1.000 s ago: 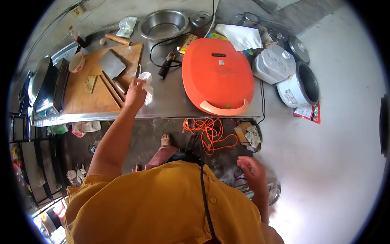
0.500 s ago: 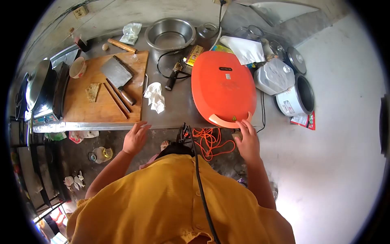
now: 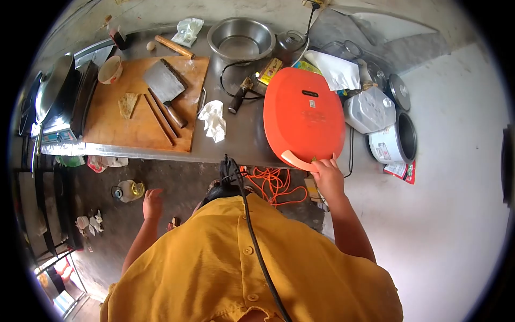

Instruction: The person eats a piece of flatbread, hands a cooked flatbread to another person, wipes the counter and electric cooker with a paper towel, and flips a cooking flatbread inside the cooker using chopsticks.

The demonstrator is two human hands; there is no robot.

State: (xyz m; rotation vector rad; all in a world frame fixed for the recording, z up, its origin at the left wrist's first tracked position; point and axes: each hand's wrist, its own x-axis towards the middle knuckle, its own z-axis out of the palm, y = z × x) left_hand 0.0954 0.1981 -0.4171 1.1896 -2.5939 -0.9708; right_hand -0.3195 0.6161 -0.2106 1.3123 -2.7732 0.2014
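Note:
An orange electric griddle (image 3: pixel 303 115) with a closed lid sits at the counter's front edge. My right hand (image 3: pixel 328 177) has its fingers curled around the right end of the griddle's paler handle (image 3: pixel 296 160). Away from the counter, my left hand (image 3: pixel 153 204) hangs over the floor with nothing in it, fingers loosely extended; an oil bottle (image 3: pixel 129 191) stands on the floor near it. On the wooden cutting board (image 3: pixel 107 140) are a cleaver (image 3: pixel 164 83), a pair of chopsticks (image 3: pixel 161 118), a piece of flatbread (image 3: pixel 127 105) and a bowl (image 3: pixel 110 70).
A crumpled tissue (image 3: pixel 214 121), a dark-handled tool (image 3: pixel 239 97) and a steel basin (image 3: pixel 241 40) are on the counter. Right of the griddle stand a clear plastic container (image 3: pixel 370 110) and a cooker pot (image 3: pixel 390 142). An orange cord (image 3: pixel 273 185) lies coiled below. A covered pan (image 3: pixel 53 88) stands left.
My left hand has dropped from the counter edge, down and left. My right hand has closed around the griddle's handle. The camera view has shifted slightly.

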